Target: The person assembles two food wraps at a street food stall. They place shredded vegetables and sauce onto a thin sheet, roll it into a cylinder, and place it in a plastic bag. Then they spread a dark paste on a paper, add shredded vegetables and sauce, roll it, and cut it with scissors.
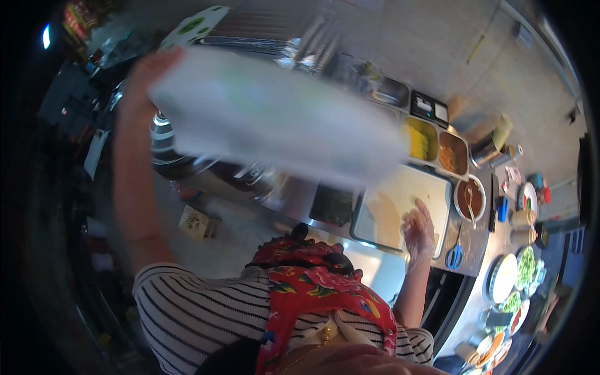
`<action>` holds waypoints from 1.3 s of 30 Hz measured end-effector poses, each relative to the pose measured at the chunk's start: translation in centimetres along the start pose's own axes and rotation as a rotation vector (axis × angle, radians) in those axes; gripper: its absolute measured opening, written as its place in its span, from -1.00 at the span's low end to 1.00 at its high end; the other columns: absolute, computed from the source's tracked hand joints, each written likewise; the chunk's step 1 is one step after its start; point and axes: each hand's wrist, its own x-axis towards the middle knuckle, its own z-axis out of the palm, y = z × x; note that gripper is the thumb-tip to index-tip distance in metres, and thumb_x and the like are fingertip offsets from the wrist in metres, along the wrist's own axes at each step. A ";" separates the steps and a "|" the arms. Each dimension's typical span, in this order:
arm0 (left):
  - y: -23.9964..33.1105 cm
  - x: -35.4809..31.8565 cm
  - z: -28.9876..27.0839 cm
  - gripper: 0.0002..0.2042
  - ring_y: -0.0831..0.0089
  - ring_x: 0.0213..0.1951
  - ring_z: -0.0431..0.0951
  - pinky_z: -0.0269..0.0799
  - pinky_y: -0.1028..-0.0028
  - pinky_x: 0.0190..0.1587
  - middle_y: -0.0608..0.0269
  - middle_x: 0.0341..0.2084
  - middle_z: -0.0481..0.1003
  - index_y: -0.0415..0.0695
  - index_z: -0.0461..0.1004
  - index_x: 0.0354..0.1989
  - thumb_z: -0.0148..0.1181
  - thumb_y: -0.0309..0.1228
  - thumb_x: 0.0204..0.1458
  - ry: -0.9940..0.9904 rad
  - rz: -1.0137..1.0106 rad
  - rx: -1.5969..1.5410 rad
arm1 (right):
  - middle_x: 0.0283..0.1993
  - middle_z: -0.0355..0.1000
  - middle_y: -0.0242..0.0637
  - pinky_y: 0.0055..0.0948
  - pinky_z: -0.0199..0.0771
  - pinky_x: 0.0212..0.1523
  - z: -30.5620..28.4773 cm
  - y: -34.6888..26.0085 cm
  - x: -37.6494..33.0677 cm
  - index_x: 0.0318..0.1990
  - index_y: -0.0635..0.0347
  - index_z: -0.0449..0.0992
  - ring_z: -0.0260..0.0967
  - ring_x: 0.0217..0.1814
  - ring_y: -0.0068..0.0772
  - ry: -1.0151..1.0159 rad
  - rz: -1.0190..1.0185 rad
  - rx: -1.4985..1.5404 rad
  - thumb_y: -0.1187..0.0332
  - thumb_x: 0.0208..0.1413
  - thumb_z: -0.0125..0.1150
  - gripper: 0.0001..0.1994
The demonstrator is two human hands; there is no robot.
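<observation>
My left hand (164, 61), blurred by motion, is raised at the upper left and grips the corner of a large white sheet (275, 115). The sheet is smeared, with faint green patches; whether it is paper or a plastic bag I cannot make out. It stretches rightward over the counter and hides part of it. My right hand (417, 228) wears a clear plastic glove. It hovers over the right side of a pale cutting board (390, 203), fingers apart and holding nothing. A dark flat square (331, 204) lies just left of the board.
Behind the board stand metal trays with yellow strips (417, 142) and orange shreds (448, 156). A bowl of red-brown sauce (470, 199) with a spoon and blue-handled scissors (455, 255) are at the right. Plates of greens (526, 265) line the side counter. A striped round vessel (164, 140) stands left.
</observation>
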 end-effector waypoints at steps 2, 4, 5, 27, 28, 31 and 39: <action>2.6 2.5 -9.5 -0.61 0.38 -0.13 0.58 0.48 0.35 -0.03 0.17 -0.16 0.58 -0.17 0.56 0.00 0.33 -0.18 0.09 0.291 0.368 0.312 | -0.36 0.41 -0.33 -0.64 0.49 -0.45 -1.1 0.9 -0.7 0.24 0.22 0.32 0.45 -0.39 -0.46 0.054 0.045 0.044 0.32 0.09 0.40 -0.43; 5.5 4.7 -18.4 -0.53 0.27 -0.05 0.56 0.45 0.24 0.04 0.09 -0.07 0.55 -0.19 0.51 0.07 0.29 -0.11 0.10 0.750 0.613 0.837 | -0.38 0.44 -0.31 -0.68 0.48 -0.45 -2.0 2.3 -2.0 0.14 0.21 0.40 0.45 -0.41 -0.49 0.205 0.150 0.019 0.32 0.13 0.37 -0.55; 6.4 5.6 -21.5 -0.56 0.23 -0.05 0.56 0.44 0.22 0.03 0.07 -0.07 0.55 -0.18 0.50 0.06 0.23 -0.12 0.13 0.926 0.682 1.057 | -0.39 0.46 -0.29 -0.68 0.48 -0.46 -2.3 2.9 -2.7 0.08 0.20 0.45 0.45 -0.43 -0.50 0.336 0.219 -0.005 0.33 0.14 0.35 -0.62; -16.5 29.4 -16.3 -0.86 0.09 0.04 0.49 0.45 0.16 0.02 0.10 0.12 0.43 -0.18 0.52 -0.19 0.10 -0.45 0.14 -0.345 0.566 1.510 | -0.21 0.50 -0.35 -0.46 0.52 0.00 1.8 14.5 -5.4 -0.01 0.12 0.51 0.45 -0.11 -0.43 0.386 0.228 0.242 0.25 0.32 0.06 -0.78; -16.3 28.6 -16.1 -0.87 0.08 -0.01 0.53 0.47 0.14 -0.02 0.08 0.05 0.49 -0.19 0.53 -0.21 0.11 -0.44 0.14 -0.302 0.598 1.586 | -0.20 0.50 -0.36 -0.45 0.52 0.01 1.2 14.4 -5.2 -0.02 0.12 0.51 0.45 -0.10 -0.43 0.398 0.224 0.213 0.25 0.33 0.04 -0.78; -15.8 26.5 -15.4 -0.83 0.04 -0.16 0.58 0.48 0.13 -0.09 0.04 -0.24 0.57 -0.20 0.56 -0.26 0.15 -0.35 0.12 -0.272 0.428 1.540 | -0.18 0.50 -0.37 -0.42 0.50 0.04 0.4 13.5 -3.8 -0.02 0.11 0.51 0.44 -0.08 -0.43 0.392 0.223 0.158 0.24 0.35 0.00 -0.77; -14.9 26.6 -15.8 -0.76 0.03 -0.20 0.60 0.49 0.13 -0.15 0.02 -0.37 0.59 -0.16 0.62 -0.31 0.27 -0.23 0.03 -0.201 0.399 1.336 | -0.32 0.40 -0.44 -0.61 0.46 -0.22 2.9 12.7 -1.1 0.01 0.07 0.44 0.37 -0.28 -0.53 0.354 0.307 0.079 0.20 0.35 0.04 -0.78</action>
